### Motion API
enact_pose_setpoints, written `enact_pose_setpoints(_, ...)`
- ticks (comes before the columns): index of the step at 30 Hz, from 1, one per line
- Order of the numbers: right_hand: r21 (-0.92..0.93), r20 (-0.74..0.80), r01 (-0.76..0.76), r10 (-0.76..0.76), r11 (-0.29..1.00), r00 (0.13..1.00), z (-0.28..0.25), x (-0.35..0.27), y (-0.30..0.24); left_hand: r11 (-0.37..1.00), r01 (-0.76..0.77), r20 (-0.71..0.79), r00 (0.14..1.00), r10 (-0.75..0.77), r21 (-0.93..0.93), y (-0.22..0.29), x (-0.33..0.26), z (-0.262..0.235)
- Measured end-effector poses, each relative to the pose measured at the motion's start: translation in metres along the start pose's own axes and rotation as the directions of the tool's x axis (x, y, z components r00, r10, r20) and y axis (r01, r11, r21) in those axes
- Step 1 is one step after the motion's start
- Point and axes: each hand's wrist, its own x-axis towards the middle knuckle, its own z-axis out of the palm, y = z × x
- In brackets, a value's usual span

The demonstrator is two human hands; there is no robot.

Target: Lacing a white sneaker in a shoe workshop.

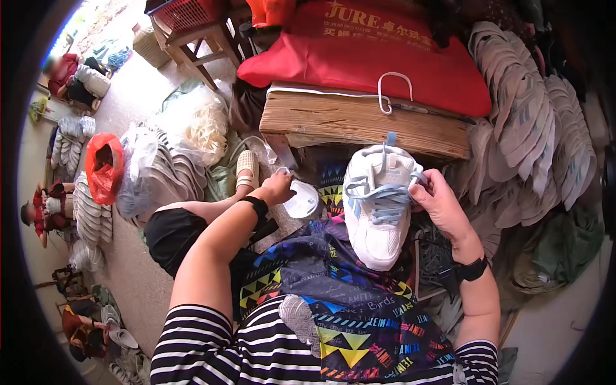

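A white sneaker (378, 239) with light blue laces (384, 202) lies over my lap, its toe toward me and its heel against the wooden bench. My right hand (444, 208) pinches its right side near a lace loop, thumb and fingers closed. Off to the left, my left hand (277, 187) has its fingers drawn together beside a white round container (301, 200). Whatever sits between those fingers is too small to make out. A dark patterned apron (359, 301) covers my lap.
Behind the shoe stands a thick wooden bench (359, 119) with a red bag (385, 54) and a bent white wire hook (384, 96). Stacked shoe uppers (513, 109) hang at right. More bundled uppers (170, 170) and an orange-red plastic bag (104, 168) stand left. Several people work farther left.
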Motion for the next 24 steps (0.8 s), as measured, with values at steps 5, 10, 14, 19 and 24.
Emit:
enact_pose_setpoints(5,-0.103,0.008,0.04,-0.039,0.994,0.999,-0.002,0.006,-0.003,0.971,-0.234,-0.069,0.969,0.236,0.043,0.003,0.032,0.035)
enact_pose_setpoints(10,-0.057,-0.026,0.006,-0.007,0.998,1.0,0.007,0.003,-0.004,0.965,-0.187,-0.12,0.97,0.211,0.184,-0.008,0.055,0.059)
enact_pose_setpoints(14,-0.061,-0.056,0.031,-0.034,0.998,0.998,0.007,0.002,0.002,0.923,-0.261,-0.11,0.947,0.302,0.284,0.002,0.059,0.045)
enact_pose_setpoints(19,-0.044,-0.061,0.079,-0.082,0.996,0.995,0.007,0.004,0.009,0.918,-0.288,-0.081,0.944,0.32,0.274,0.009,0.014,-0.005)
enact_pose_setpoints(24,-0.097,-0.032,-0.03,0.027,0.995,0.999,0.001,-0.004,-0.015,0.932,-0.261,-0.098,0.951,0.293,0.252,0.003,-0.076,-0.079)
